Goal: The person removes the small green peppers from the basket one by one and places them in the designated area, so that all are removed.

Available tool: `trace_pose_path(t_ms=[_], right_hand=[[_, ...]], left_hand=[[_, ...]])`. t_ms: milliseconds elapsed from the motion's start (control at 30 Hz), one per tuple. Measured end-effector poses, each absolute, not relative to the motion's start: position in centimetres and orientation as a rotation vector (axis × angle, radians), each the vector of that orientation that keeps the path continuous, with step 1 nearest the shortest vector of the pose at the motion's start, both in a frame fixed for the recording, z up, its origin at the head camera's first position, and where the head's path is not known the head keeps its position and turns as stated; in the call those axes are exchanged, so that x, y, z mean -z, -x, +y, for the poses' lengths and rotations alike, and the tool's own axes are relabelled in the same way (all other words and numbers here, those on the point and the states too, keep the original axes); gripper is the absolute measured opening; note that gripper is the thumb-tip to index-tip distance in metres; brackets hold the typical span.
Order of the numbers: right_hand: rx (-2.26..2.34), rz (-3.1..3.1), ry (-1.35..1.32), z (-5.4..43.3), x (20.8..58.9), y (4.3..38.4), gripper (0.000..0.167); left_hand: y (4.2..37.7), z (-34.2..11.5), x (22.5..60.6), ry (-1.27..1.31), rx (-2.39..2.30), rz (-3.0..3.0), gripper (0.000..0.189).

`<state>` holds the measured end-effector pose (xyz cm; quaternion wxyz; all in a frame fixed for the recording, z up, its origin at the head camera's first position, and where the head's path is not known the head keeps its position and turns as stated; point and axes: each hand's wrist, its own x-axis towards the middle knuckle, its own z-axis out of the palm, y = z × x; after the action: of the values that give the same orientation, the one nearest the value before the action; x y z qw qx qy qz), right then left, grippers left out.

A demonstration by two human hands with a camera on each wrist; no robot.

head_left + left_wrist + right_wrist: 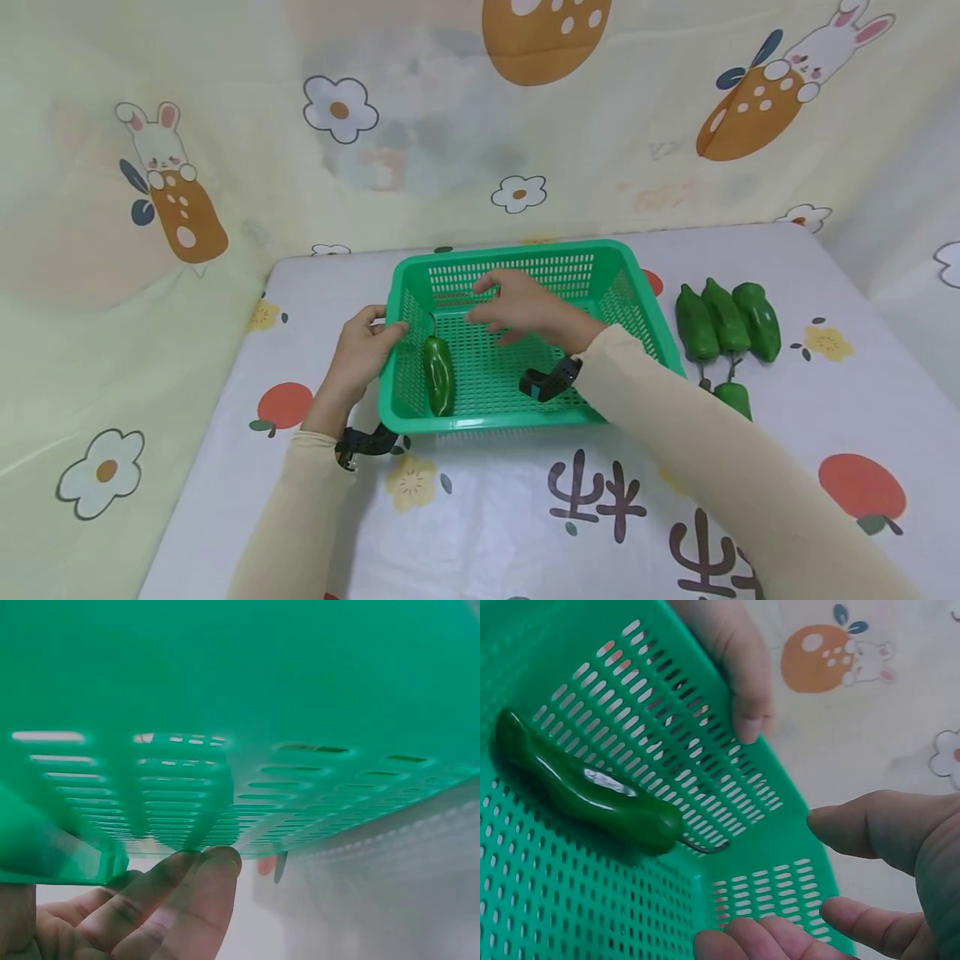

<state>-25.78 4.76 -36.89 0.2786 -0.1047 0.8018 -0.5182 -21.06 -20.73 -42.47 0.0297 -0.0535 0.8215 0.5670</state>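
Observation:
A green plastic basket (495,423) with slotted walls stands on the table. My left hand (358,354) grips its left rim, thumb over the edge; in the left wrist view the fingers (202,900) lie against the outer wall. One green pepper (438,375) lies inside along the left wall, its thin stem toward the back. Over the basket's middle hangs my right hand (521,308), fingers spread and loosely bent with nothing between them. In the right wrist view, the pepper (585,791) lies apart from the right hand (870,877).
Right of the basket, three green peppers (726,321) lie side by side on the table. Another green pepper (733,398) is just in front of them, partly hidden by the right sleeve (675,417). A patterned cloth wall (427,167) rises behind the table.

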Motion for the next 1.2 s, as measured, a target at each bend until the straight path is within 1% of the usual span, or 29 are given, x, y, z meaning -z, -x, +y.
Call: trace_pose_path(t_ms=[100, 300, 567, 800, 1033, 1200], right_hand=[[1.393, 2.113, 0.271, 3.9, 37.3, 26.3, 0.065], [1.372, 2.081, 0.228, 2.4, 38.4, 27.2, 0.065], [1.261, 2.052, 0.241, 0.7, 40.0, 28.0, 0.067], [1.164, 2.032, 0.241, -0.6, 41.0, 27.7, 0.074], [1.117, 2.011, 0.266, -1.2, 41.5, 27.2, 0.071], [1.096, 1.997, 0.284, -1.6, 42.0, 27.0, 0.072]], left_hand=[[21.1, -20.6, 42.5, 0.174, -1.748, 2.533, 0.043], [21.1, -20.6, 42.5, 0.172, -1.754, 2.529, 0.042], [21.1, -20.6, 42.6, 0.167, -1.76, 2.513, 0.042], [20.8, -20.5, 42.5, 0.152, -1.789, 2.498, 0.041], [20.9, -20.4, 42.6, 0.132, -1.808, 2.497, 0.041], [20.8, -20.5, 42.6, 0.126, -1.804, 2.512, 0.041]])
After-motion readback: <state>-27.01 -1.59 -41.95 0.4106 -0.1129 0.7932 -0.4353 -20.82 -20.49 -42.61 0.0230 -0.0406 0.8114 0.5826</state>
